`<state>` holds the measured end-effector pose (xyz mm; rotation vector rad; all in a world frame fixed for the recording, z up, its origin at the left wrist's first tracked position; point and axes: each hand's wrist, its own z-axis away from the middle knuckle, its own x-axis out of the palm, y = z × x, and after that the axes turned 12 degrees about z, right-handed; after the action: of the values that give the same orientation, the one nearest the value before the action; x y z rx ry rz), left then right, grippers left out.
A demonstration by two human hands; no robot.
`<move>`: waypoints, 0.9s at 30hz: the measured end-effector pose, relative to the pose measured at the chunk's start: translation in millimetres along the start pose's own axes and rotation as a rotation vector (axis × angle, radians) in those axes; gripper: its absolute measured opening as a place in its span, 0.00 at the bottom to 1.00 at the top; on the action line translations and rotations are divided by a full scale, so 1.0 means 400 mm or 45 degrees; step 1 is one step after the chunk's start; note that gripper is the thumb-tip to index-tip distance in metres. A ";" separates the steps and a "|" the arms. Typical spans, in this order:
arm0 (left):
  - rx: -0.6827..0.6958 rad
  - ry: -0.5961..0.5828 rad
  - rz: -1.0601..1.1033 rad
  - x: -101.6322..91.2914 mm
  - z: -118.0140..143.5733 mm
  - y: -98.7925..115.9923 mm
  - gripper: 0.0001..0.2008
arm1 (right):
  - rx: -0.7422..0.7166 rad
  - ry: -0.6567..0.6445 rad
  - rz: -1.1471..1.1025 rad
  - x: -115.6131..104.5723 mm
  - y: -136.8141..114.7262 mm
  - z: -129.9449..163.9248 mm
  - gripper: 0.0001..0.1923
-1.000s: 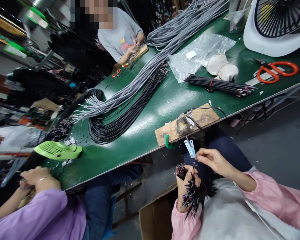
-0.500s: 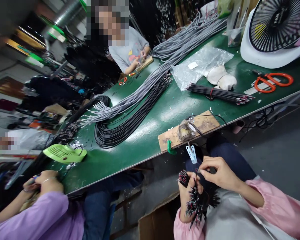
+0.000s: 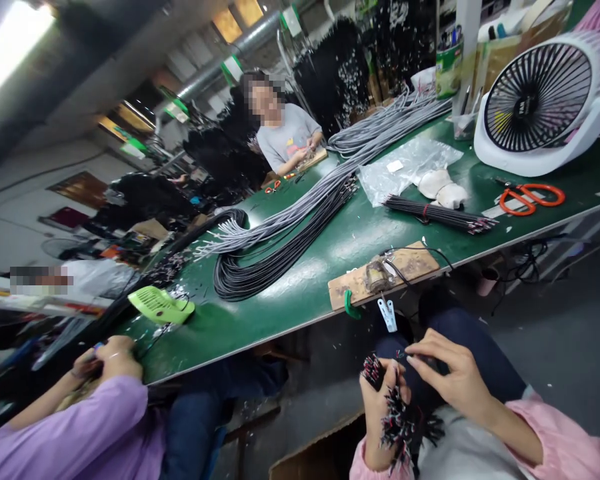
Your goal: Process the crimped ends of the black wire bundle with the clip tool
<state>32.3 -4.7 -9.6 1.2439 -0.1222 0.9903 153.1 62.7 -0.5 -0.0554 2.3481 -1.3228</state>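
A long green table (image 3: 290,313) runs through the room. Beyond its far end, black bundles hang on racks (image 3: 335,73). Above the table, near the ceiling, a silver duct (image 3: 230,53) passes, and to the left of it a bright lamp (image 3: 10,40) shines. Under the table the floor (image 3: 570,333) is grey.

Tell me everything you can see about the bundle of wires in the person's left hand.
The bundle of wires is a thick bunch of short black leads with stripped ends showing red and pale tips, which bristle out in several directions. The left hand is closed around its middle, holding it roughly upright over the lap, below the table edge. The right hand pinches at the bundle's upper ends with its fingertips. Finer detail is too small to tell.
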 end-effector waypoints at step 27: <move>0.056 0.148 -0.059 -0.034 0.106 -0.073 0.18 | -0.577 0.161 0.268 0.010 0.043 0.141 0.17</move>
<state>61.9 -47.0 -23.2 1.2208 0.0194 1.0274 174.9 25.7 -41.2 0.1374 2.6320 -0.6982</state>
